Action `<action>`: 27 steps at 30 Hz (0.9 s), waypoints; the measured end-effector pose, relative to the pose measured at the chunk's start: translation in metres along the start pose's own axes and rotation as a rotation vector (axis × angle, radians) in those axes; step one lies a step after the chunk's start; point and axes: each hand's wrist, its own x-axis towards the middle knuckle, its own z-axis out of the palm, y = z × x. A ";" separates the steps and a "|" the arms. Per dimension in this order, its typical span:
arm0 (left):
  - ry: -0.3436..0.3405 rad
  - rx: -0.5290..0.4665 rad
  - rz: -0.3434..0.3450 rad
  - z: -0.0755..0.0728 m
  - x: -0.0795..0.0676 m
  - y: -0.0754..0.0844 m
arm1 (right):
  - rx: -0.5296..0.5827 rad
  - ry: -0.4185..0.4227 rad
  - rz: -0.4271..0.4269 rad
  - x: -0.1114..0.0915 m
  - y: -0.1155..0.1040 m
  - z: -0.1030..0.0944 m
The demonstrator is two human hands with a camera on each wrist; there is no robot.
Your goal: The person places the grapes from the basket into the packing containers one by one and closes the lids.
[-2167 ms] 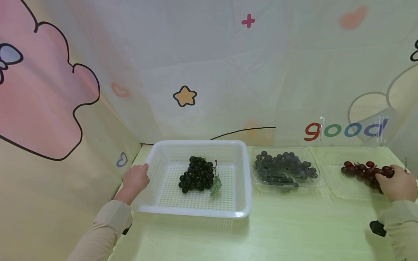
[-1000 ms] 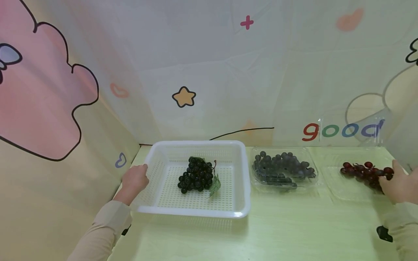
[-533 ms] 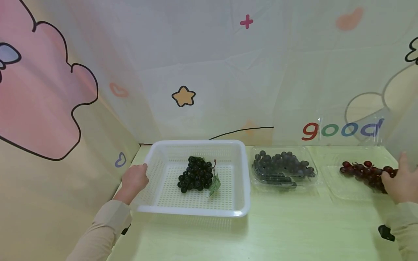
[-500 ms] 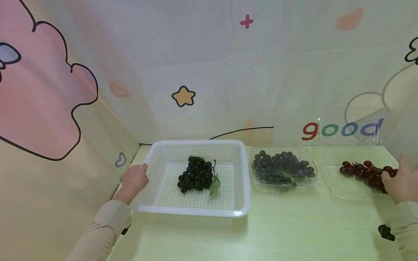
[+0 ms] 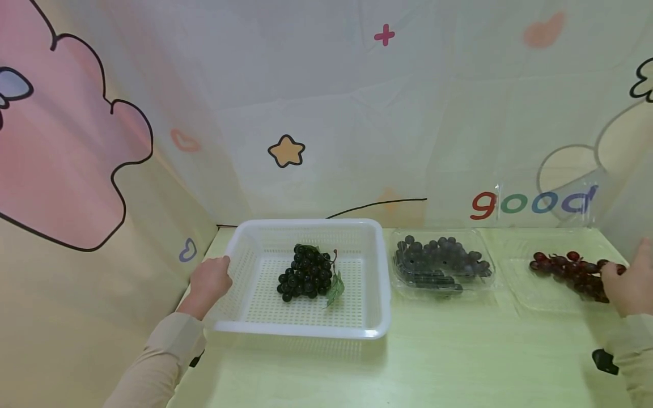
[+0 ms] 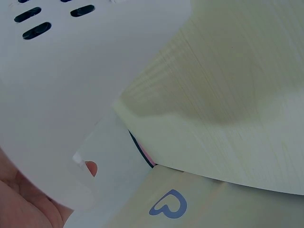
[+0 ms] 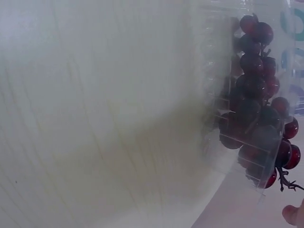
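Observation:
My left hand grips the left rim of a white perforated plastic basket. Its fingers show behind the basket wall in the left wrist view. Inside the basket lies a bunch of dark green grapes with a leaf. At the far right, my right hand is beside a bunch of red grapes in a clear plastic box. Its thumb and index finger are spread. In the right wrist view, a fingertip shows apart from the bunch's stem; most of the hand is out of that view.
Between basket and open box stands another clear plastic box, its lid over dark grapes. The pale wooden table ends at a printed curtain behind and on the left.
My right hand has let go of the red grapes, spread its fingers and shifted right. The grapes stay in the box. My left hand keeps its hold on the basket.

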 end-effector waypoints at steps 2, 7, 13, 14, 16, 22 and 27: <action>-0.001 0.001 0.001 -0.001 -0.001 0.000 | 0.011 0.037 -0.031 0.000 -0.001 -0.001; -0.004 0.007 0.004 -0.002 -0.002 0.001 | 0.041 0.058 -0.032 0.000 -0.008 -0.002; -0.007 0.004 -0.003 -0.003 -0.002 0.001 | 0.022 0.037 -0.020 -0.001 -0.017 -0.005; -0.009 0.003 -0.005 -0.003 -0.002 0.001 | 0.015 0.049 -0.034 -0.001 -0.019 -0.005; -0.011 0.003 -0.006 -0.003 -0.002 0.001 | -0.001 0.070 -0.067 -0.001 -0.022 -0.005; -0.003 0.007 0.000 -0.002 -0.001 0.001 | -0.053 0.119 -0.160 0.002 -0.032 -0.002; 0.014 0.003 0.008 -0.001 -0.002 0.000 | -0.068 0.127 -0.211 0.003 -0.041 -0.002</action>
